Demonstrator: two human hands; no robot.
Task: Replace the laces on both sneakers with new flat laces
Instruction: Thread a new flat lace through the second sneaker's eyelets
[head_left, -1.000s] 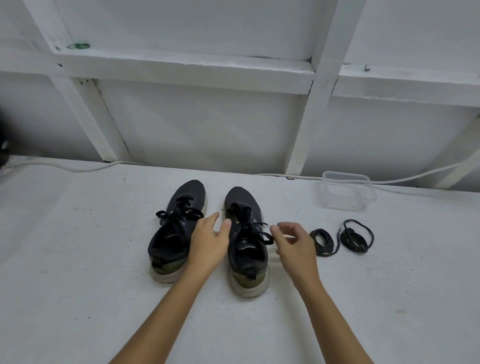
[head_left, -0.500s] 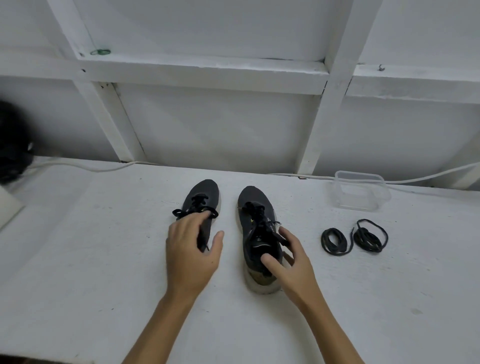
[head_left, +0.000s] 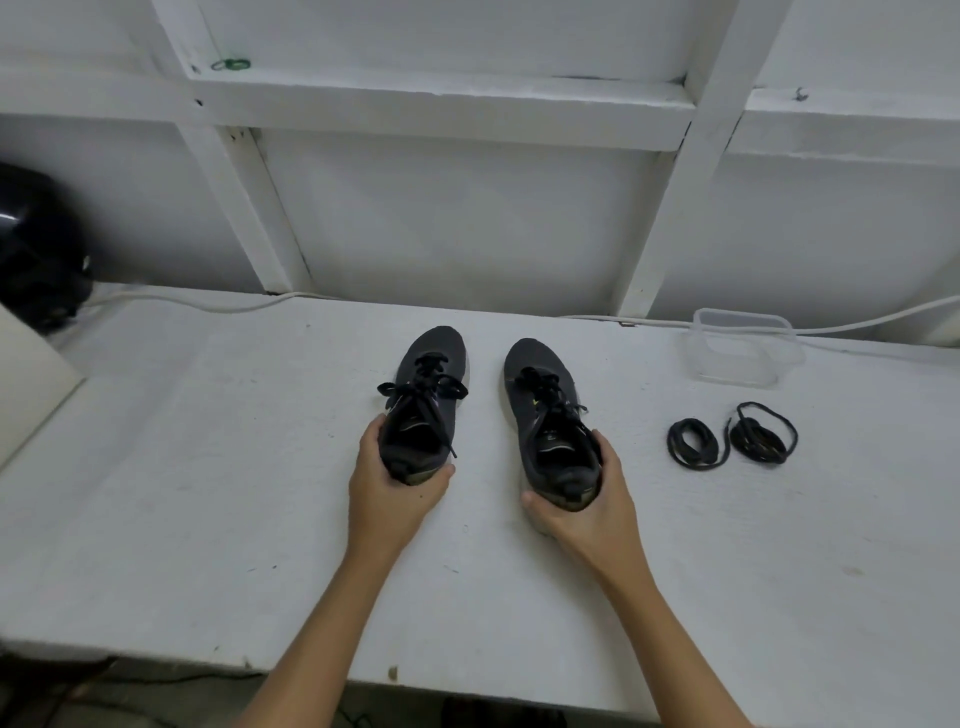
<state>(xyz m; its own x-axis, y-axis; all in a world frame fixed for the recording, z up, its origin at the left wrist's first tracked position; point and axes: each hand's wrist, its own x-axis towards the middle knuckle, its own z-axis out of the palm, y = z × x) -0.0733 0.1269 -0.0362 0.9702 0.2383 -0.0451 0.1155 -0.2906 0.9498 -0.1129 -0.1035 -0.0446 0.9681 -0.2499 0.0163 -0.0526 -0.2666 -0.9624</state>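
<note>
Both hands, left (head_left: 387, 488) and right (head_left: 584, 506), are gripping sneaker (head_left: 423, 400) heels; those tied laces (head_left: 545, 387) are probably snagging if yanked.

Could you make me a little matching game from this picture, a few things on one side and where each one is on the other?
Things:
1. left sneaker
2. right sneaker
3. coiled laces
4. clear plastic tub

Places:
A. at the back of the table by the white cable
B. heel held by the right hand
C. loose on the table, in front of the tub
D. heel held by the left hand

Pairs: 1-D, 2-B, 3-C, 4-A
</note>
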